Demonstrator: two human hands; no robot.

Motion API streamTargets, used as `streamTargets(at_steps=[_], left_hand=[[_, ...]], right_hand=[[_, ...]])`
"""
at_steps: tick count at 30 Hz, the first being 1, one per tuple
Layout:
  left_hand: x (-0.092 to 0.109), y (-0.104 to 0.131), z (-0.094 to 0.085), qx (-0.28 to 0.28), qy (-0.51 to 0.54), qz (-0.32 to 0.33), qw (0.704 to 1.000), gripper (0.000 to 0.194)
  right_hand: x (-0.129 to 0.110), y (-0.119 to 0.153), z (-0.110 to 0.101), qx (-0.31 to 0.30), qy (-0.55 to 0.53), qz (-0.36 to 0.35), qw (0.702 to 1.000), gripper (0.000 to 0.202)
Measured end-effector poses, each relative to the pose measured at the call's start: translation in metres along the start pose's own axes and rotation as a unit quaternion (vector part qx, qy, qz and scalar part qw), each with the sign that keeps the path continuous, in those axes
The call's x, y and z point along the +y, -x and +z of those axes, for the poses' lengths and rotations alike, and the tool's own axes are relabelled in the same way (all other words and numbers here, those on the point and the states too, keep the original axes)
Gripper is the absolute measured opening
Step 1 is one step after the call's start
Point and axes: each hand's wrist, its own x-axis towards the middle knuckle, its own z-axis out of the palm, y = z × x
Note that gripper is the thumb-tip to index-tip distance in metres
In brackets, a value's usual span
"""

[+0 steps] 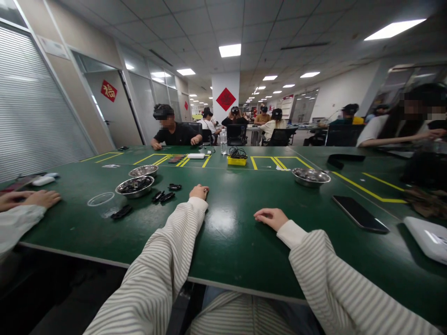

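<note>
My left hand (pixel 199 191) rests far forward on the green table (pixel 230 251), its fingers curled closed. Whatever it may hold is too small to make out. To its left lie several black plastic pieces (pixel 163 197), apart from the hand. My right hand (pixel 271 217) lies on the bare tabletop closer to me, fingers loosely stretched out to the left, with nothing visible in them. Left of the black pieces stands a metal bowl (pixel 135 194) filled with dark parts. Another metal bowl (pixel 310 184), holding greyish parts, is ahead and right of my right hand.
A second bowl (pixel 144 167), a clear plastic cup (pixel 102 200) and another black piece (pixel 121 212) are on the left. A phone (pixel 359 213) and white case (pixel 428 238) lie right. Ahead stand a yellow box (pixel 236 161) and bottle (pixel 223 142). Co-workers sit around.
</note>
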Motion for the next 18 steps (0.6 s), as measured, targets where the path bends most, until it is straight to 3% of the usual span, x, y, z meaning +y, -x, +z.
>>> streamTargets(at_steps=[9, 14, 18], left_hand=[[-0.0041, -0.0024, 0.0057, 0.043, 0.005, -0.064, 0.997, 0.034], [-0.0014, -0.0017, 0.0073, 0.073, 0.005, 0.045, 0.996, 0.032], [0.0038, -0.0009, 0.0068, 0.057, 0.005, 0.116, 0.992, 0.017]], right_hand=[[0.0032, -0.0003, -0.0003, -0.008, 0.004, 0.003, 1.0, 0.022], [0.0042, -0.0012, -0.0003, -0.017, 0.002, 0.003, 1.0, 0.023], [0.0046, -0.0013, 0.0, -0.016, 0.004, 0.008, 1.0, 0.023]])
